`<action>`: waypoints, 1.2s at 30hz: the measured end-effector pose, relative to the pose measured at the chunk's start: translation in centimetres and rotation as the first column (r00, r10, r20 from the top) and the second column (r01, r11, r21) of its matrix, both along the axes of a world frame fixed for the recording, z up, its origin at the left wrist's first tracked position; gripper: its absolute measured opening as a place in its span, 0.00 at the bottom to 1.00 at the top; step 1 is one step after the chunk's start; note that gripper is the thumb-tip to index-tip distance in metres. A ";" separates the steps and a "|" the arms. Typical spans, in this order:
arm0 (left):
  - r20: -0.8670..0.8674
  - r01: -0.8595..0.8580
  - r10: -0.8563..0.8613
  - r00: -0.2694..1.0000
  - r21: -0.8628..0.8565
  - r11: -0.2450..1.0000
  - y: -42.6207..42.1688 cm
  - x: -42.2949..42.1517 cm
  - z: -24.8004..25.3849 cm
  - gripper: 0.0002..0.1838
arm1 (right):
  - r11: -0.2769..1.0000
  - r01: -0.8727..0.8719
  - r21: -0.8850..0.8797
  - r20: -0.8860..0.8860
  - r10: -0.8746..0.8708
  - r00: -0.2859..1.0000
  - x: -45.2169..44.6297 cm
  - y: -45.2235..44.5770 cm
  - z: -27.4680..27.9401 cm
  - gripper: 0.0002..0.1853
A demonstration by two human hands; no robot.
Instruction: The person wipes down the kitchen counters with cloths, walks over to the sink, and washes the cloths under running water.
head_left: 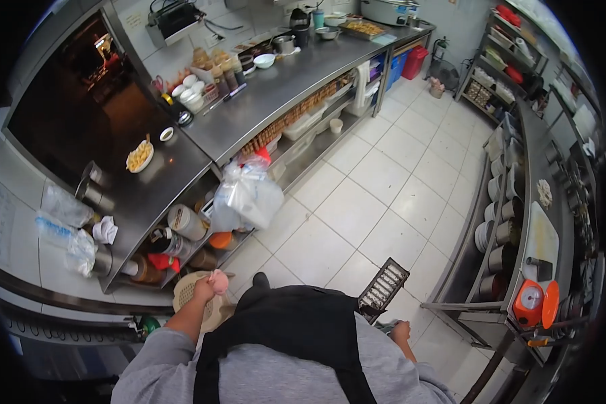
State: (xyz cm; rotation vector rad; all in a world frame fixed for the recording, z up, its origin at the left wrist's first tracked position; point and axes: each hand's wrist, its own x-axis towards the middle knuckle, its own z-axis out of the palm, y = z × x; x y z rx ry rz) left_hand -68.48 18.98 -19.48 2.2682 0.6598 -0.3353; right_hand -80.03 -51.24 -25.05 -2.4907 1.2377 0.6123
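My left hand is closed on a crumpled pink cloth, above a beige perforated basket on the floor. On the other side of my body, my right hand is closed round a greyish cloth. Just beyond that cloth, a dark metal rack with pale slots sticks out over the floor tiles, tilted. It seems to be held through the cloth, though its near end is partly hidden by my body.
A long steel counter runs along the left, with a plate of fries and a small sauce bowl. Plastic bags hang off its edge. At right, a steel table carries an orange scale and a cutting board.
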 end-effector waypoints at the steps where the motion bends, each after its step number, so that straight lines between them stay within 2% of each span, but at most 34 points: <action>1: -0.018 0.045 -0.043 0.999 0.111 0.993 -0.3 0.4 0.6 0.19 | 0.994 -0.083 0.075 0.076 0.077 0.994 0.4 0.3 -0.2 0.09; 2: -0.042 0.090 -0.083 0.996 0.221 0.971 -0.6 0.7 1.4 0.18 | 0.975 -0.171 0.143 0.156 0.149 0.977 0.5 0.5 -1.2 0.09; 3: -0.012 0.194 -0.203 0.979 0.356 0.914 -1.8 0.9 2.6 0.18 | 0.975 -0.205 0.081 0.314 0.170 0.934 0.6 0.8 -3.8 0.07; 4: -0.006 0.205 -0.217 0.976 0.358 0.911 -2.5 1.7 2.9 0.18 | 0.978 -0.192 0.080 0.321 0.157 0.934 1.1 1.6 -4.0 0.07; 6: 0.219 0.112 -0.230 0.948 0.448 0.887 -3.3 3.1 2.7 0.18 | 0.974 -0.118 0.193 0.445 0.020 0.895 2.7 4.0 -3.9 0.08; 7: 0.226 0.118 -0.240 0.944 0.447 0.887 -3.9 4.0 3.5 0.18 | 0.967 -0.103 0.234 0.489 -0.025 0.872 3.2 4.7 -4.6 0.09; 8: 0.241 0.042 -0.091 0.966 0.202 0.978 -4.5 5.0 4.6 0.18 | 0.957 -0.092 0.275 0.529 -0.071 0.846 3.6 5.7 -4.4 0.10; 9: 0.215 -0.047 0.058 0.975 -0.055 0.997 -5.3 5.9 5.7 0.18 | 0.940 -0.106 0.325 0.525 -0.087 0.846 3.9 6.1 -4.0 0.12; 10: 0.222 -0.041 0.053 0.974 -0.057 0.998 -5.9 6.5 5.8 0.18 | 0.941 -0.103 0.323 0.531 -0.090 0.842 4.2 6.1 -4.8 0.12; 11: 0.225 -0.149 0.229 0.947 -0.324 0.934 -6.5 7.3 6.1 0.19 | 0.917 -0.036 0.396 0.515 -0.189 0.836 4.4 5.8 -6.8 0.12; 12: 0.179 -0.231 0.393 0.902 -0.568 0.790 -6.8 8.2 5.9 0.19 | 0.884 0.029 0.467 0.491 -0.286 0.823 4.6 5.4 -8.9 0.12; 13: 0.149 -0.209 0.467 0.871 -0.749 0.629 -6.9 9.1 5.5 0.21 | 0.823 0.107 0.558 0.372 -0.364 0.854 4.8 4.7 -10.5 0.14; 14: 0.153 -0.201 0.463 0.873 -0.751 0.629 -7.7 9.7 6.9 0.21 | 0.823 0.109 0.558 0.377 -0.368 0.850 5.0 4.7 -8.9 0.14; 16: -0.022 -0.137 0.417 0.909 -0.959 0.249 -11.9 10.6 14.6 0.21 | 0.917 -0.063 0.394 0.462 -0.138 0.876 4.6 4.8 -4.3 0.16; 17: -0.025 -0.139 0.416 0.909 -0.959 0.246 -13.1 11.0 16.6 0.21 | 0.924 -0.178 0.339 0.490 -0.011 0.872 4.2 4.4 -3.3 0.17; 18: 0.023 -0.081 0.370 0.929 -0.961 0.263 -14.0 11.5 18.2 0.21 | 0.925 -0.180 0.336 0.487 -0.008 0.873 4.0 4.1 -2.8 0.17; 20: 0.063 -0.032 0.334 0.940 -0.962 0.273 -15.0 12.4 21.2 0.21 | 0.936 -0.267 0.231 0.281 0.199 0.939 3.9 3.6 -1.3 0.17; 22: 0.214 0.176 0.216 0.952 -0.967 0.183 -15.1 13.1 24.1 0.22 | 0.915 -0.326 0.236 0.253 0.266 0.930 3.9 3.3 0.0 0.15; 24: 0.284 0.255 0.280 0.917 -0.958 0.134 -15.9 13.4 28.1 0.21 | 0.895 -0.416 0.158 0.102 0.405 0.909 3.5 2.6 -1.6 0.15; 26: 0.362 0.339 0.314 0.878 -0.932 0.128 -16.4 13.3 32.1 0.21 | 0.875 -0.475 0.095 0.129 0.463 0.877 3.1 2.3 -2.7 0.18; 28: 0.402 0.360 0.361 0.841 -0.915 0.180 -16.2 13.2 34.0 0.20 | 0.953 -0.265 0.150 0.312 0.209 0.927 3.7 2.5 -3.1 0.19; 30: 0.444 0.379 0.389 0.807 -0.895 0.234 -15.1 13.6 34.5 0.19 | 0.939 -0.307 0.156 0.290 0.253 0.923 5.3 3.0 -2.6 0.19; 32: 0.532 0.429 0.294 0.794 -0.833 0.349 -13.5 13.8 34.0 0.20 | 0.921 -0.221 0.321 0.487 0.040 0.872 7.1 3.7 -2.5 0.20; 34: 0.507 0.373 0.346 0.789 -0.843 0.387 -12.5 13.4 33.8 0.19 | 0.892 -0.248 0.379 0.478 0.041 0.877 9.4 4.6 -1.7 0.22; 36: 0.350 0.287 0.418 0.838 -0.935 0.208 -10.6 13.5 31.9 0.22 | 0.837 -0.238 0.494 0.459 -0.019 0.888 12.3 6.0 -0.4 0.26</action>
